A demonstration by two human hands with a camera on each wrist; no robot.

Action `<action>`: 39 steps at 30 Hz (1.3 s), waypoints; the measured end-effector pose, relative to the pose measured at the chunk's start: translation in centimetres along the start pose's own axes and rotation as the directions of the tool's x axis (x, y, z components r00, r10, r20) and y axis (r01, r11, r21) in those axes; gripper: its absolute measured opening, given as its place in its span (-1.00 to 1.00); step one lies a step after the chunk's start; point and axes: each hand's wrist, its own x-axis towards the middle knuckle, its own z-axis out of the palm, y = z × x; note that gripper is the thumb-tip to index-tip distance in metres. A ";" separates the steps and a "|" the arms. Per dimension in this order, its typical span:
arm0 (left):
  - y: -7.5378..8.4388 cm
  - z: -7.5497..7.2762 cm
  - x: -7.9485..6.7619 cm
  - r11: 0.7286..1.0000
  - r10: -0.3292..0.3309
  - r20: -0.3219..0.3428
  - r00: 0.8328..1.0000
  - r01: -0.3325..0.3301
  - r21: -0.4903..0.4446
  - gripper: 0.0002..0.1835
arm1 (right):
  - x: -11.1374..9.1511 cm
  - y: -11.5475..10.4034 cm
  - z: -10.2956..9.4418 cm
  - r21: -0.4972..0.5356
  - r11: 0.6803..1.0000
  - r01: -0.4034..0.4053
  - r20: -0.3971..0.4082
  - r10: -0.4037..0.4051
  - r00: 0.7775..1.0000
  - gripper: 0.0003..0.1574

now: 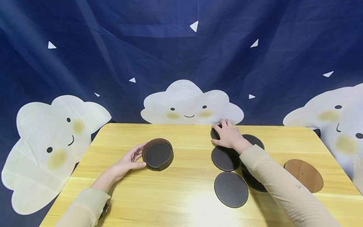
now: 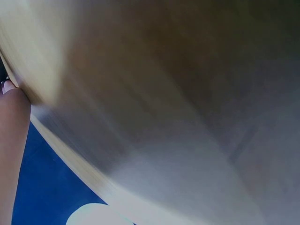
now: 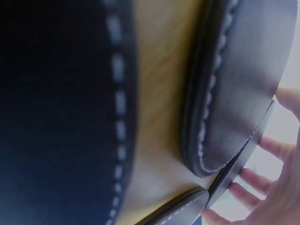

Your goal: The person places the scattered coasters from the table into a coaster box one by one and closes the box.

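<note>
At the left of the table, my left hand (image 1: 127, 164) holds a round dark brown coaster holder (image 1: 169, 161) by its left side, thumb in front and fingers behind. A black coaster (image 1: 158, 154) lies inside it. My right hand (image 1: 229, 136) reaches to the far edge of the table and grips a black stitched coaster (image 1: 214, 134), partly hidden under the palm. In the right wrist view its fingertips (image 3: 251, 180) touch a coaster's rim. The left wrist view shows mostly blurred tabletop.
Nearer me lie two black coasters, a middle coaster (image 1: 225, 158) and a front coaster (image 1: 231, 189). My right forearm partly covers a back coaster (image 1: 254, 139) and a side coaster (image 1: 253, 182). A brown disc (image 1: 305, 176) lies at the right of the wooden table (image 1: 187, 176). Behind hangs a blue curtain (image 1: 158, 47).
</note>
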 end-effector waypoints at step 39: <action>0.2 0.1 0.0 1.000 -0.014 -0.012 1.000 0.015 0.005 0.00 | 0.6 -3.5 -1.4 -0.073 0.995 0.074 -0.064 -0.079 0.995 -0.14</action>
